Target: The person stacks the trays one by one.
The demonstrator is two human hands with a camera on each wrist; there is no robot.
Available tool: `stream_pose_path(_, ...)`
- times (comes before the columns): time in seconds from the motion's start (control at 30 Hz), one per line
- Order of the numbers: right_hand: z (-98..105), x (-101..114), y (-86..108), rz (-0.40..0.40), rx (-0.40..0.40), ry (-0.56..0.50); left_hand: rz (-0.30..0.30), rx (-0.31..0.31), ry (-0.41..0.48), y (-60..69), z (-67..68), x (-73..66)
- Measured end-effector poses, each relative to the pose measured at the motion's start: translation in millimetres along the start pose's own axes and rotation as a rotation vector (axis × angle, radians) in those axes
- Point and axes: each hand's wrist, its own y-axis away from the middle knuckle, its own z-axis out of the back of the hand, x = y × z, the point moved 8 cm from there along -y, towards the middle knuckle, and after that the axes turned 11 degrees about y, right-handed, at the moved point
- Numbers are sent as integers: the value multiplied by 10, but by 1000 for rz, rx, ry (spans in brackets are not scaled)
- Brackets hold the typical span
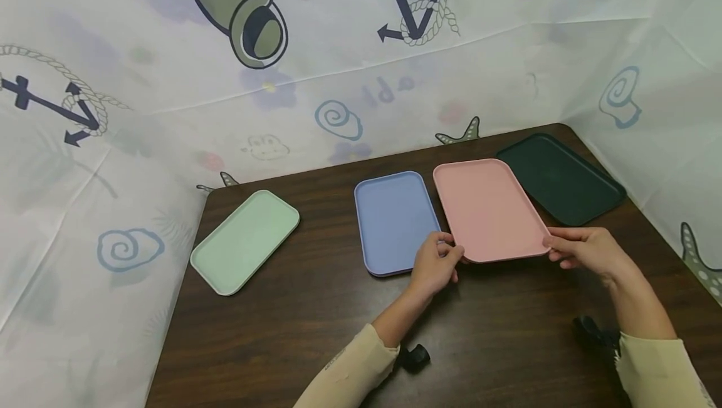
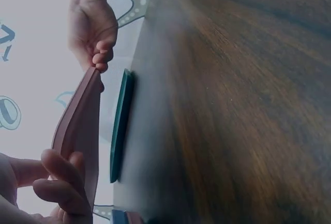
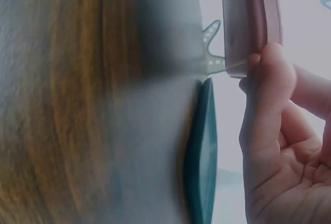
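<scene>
Both hands hold a pink tray [image 1: 492, 210] by its two near corners. My left hand [image 1: 435, 264] pinches the left corner, and my right hand [image 1: 586, 254] pinches the right one. From the left wrist view, the tray's underside [image 2: 85, 136] shows above the tabletop, so it is off the table. The right wrist view has thumb and fingers [image 3: 271, 84] on the tray's edge [image 3: 258, 17]. Just left of the pink tray lies a blue tray [image 1: 395, 223], close to my left hand. A dark green tray [image 1: 561, 179] lies behind and to the right, partly covered in the head view.
A light green tray [image 1: 245, 242] lies at an angle on the left of the brown wooden table [image 1: 271, 345]. Printed white cloth [image 1: 350, 57] hangs along the table's back and sides. Black wrist devices [image 1: 415, 358] sit by the sleeves.
</scene>
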Motion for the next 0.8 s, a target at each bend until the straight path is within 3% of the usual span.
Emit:
stream_pose_path(0.3,-51,259,80,101,-19,-157,-35,-29,-23,52,208,-156)
stream_pose_path(0.57,-361,487,64,150,-40,-93,-33,-38,-10,138,550,-313)
stream_pose_path(0.8,-680,642,3,165,-45,-103,-40,-63,-59,162,919,-289)
